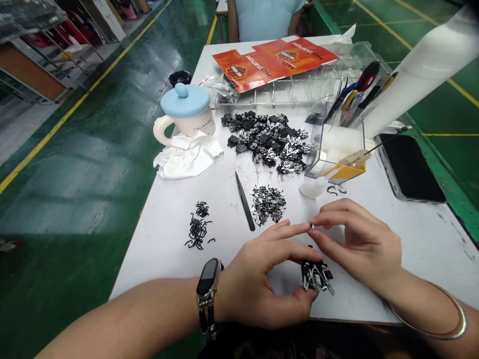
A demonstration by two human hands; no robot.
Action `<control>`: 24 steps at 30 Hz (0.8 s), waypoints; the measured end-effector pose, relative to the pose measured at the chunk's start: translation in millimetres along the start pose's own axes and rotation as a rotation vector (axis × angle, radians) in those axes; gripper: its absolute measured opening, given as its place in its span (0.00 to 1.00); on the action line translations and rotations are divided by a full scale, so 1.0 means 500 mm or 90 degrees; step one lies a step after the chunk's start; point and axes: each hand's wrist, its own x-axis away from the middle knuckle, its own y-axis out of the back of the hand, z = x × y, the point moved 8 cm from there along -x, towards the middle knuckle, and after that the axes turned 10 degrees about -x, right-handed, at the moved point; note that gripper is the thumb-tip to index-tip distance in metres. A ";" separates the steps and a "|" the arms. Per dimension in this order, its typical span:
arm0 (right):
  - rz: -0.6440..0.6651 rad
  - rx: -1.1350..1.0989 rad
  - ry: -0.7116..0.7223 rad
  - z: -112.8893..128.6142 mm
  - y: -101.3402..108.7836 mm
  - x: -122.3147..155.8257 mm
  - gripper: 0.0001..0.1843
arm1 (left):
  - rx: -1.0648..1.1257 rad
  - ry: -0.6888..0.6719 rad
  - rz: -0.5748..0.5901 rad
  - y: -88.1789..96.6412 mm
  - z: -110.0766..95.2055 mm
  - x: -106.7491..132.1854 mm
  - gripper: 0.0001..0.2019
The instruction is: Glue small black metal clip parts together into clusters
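Note:
My left hand (269, 274) grips a small black part with bent silver metal strips (317, 277) between thumb and fingers, near the table's front edge. Its index finger stretches forward to the fingertips of my right hand (359, 239). There, thumb and forefinger pinch a tiny shiny metal piece (312, 227). Just beyond my hands lies a heap of small metal pieces (268, 203). Black tweezers (245, 202) rest beside that heap. Further left are two small clusters of thin black curved pieces (197, 230). A larger pile of black parts with metal strips (265, 139) sits farther back.
A lidded mug (187, 112) stands beside crumpled tissue (189, 157) at the left edge. To the right are a clear holder with tools (337, 149) and a phone (411, 167). Orange printed card (277, 60) lies on plastic trays (269, 94); a person (265, 20) is behind.

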 end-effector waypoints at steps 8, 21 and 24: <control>0.050 -0.338 -0.164 -0.023 -0.008 -0.005 0.03 | -0.073 0.057 -0.062 0.021 0.008 -0.009 0.16; 0.122 -0.443 -0.246 -0.030 -0.053 0.014 0.03 | 0.033 0.100 -0.103 0.026 0.028 -0.002 0.20; 0.109 -0.439 -0.238 -0.027 -0.052 0.014 0.03 | 0.029 0.101 -0.100 0.024 0.029 -0.005 0.20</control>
